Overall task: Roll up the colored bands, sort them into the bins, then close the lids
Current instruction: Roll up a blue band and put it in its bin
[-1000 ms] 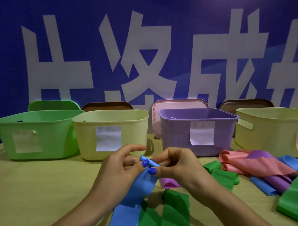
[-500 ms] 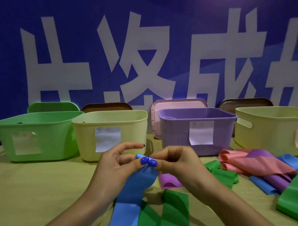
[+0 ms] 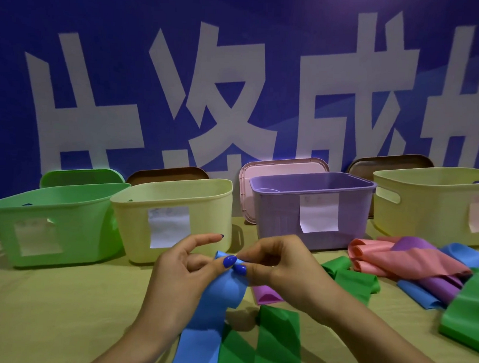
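Near centre of the table [image 3: 49, 296] | left hand [image 3: 179, 277] and right hand [image 3: 281, 268] together pinched the blue band [image 3: 222, 298] top end | band hung toward near edge over green band [image 3: 275, 342] | bins stood far, lids off

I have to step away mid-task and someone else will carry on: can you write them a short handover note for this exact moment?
Hands: left hand and right hand both pinch the top end of the blue band, just starting its roll; the rest hangs toward the table.
Things: four open bins in a row: green bin, yellow bin, purple bin, another yellow bin. Lids lean behind them. Loose bands lie flat: green band below the hands, a pink, purple, blue and green pile at right.
Done: no finished roll visible; bin contents not visible.
Left: roll every band, sort, close the lids.
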Motion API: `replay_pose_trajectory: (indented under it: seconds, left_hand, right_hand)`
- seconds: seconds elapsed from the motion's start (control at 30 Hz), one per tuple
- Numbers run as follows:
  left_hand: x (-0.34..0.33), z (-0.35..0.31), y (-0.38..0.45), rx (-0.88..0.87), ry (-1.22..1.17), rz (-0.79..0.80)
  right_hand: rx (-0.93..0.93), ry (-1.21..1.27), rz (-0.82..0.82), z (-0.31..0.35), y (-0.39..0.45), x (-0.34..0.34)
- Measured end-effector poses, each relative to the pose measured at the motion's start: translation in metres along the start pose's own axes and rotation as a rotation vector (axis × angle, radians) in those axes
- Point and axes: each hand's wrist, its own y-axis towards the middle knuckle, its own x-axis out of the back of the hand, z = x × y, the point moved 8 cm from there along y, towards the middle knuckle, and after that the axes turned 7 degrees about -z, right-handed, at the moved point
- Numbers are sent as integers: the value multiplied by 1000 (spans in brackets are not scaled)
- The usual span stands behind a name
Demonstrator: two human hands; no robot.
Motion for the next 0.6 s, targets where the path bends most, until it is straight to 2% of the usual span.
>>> replay_pose_trajectory:
  seconds: [0.23, 0.6]
  left_hand:
    - [-4, 14, -1, 162, -53, 97]
    - [-3, 14, 1, 131, -130, 93]
  right_hand:
    - [-114, 170, -16, -7, -2, -1]
    - [-176, 360, -42, -6, -2, 2]
